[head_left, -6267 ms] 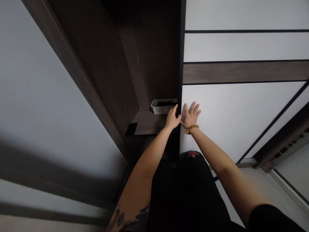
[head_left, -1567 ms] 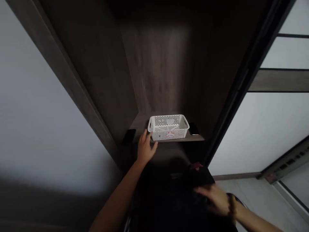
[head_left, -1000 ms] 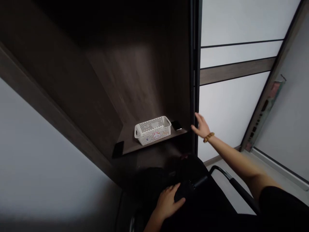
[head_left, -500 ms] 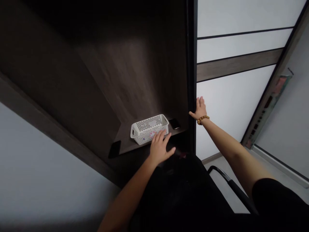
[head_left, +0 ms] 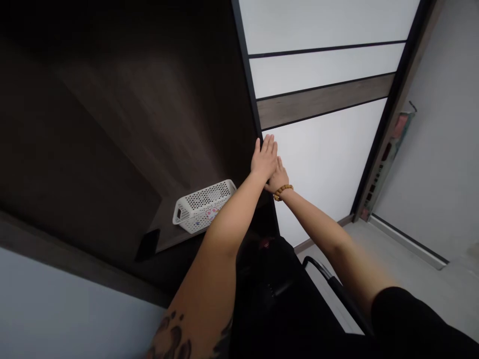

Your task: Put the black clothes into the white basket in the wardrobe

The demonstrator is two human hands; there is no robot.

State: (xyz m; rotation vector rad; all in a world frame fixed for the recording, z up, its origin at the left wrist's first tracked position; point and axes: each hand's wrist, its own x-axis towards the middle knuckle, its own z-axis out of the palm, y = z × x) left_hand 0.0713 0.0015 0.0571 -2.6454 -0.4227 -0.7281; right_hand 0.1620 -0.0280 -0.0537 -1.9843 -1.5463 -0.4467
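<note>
My left hand [head_left: 264,158] lies flat, fingers stretched, against the dark left edge of a white sliding wardrobe door [head_left: 329,149]. My right hand [head_left: 279,178], with a bead bracelet on the wrist, presses on the same door just below and behind the left hand, fingers extended and partly hidden. A white perforated basket [head_left: 202,206] stands on the dark wooden shelf [head_left: 164,234] inside the open wardrobe, to the left of both hands. Neither hand holds anything.
A small dark flat object [head_left: 147,245] lies at the shelf's front left corner. A black chair with an armrest [head_left: 329,284] is below my arms. Pale floor [head_left: 411,269] extends to the right, and a grey wall [head_left: 445,149] stands beyond the door frame.
My left hand rose from near the basket to the door's edge beside my right hand. The door edge now sits further left in view, and covers the shelf's right end.
</note>
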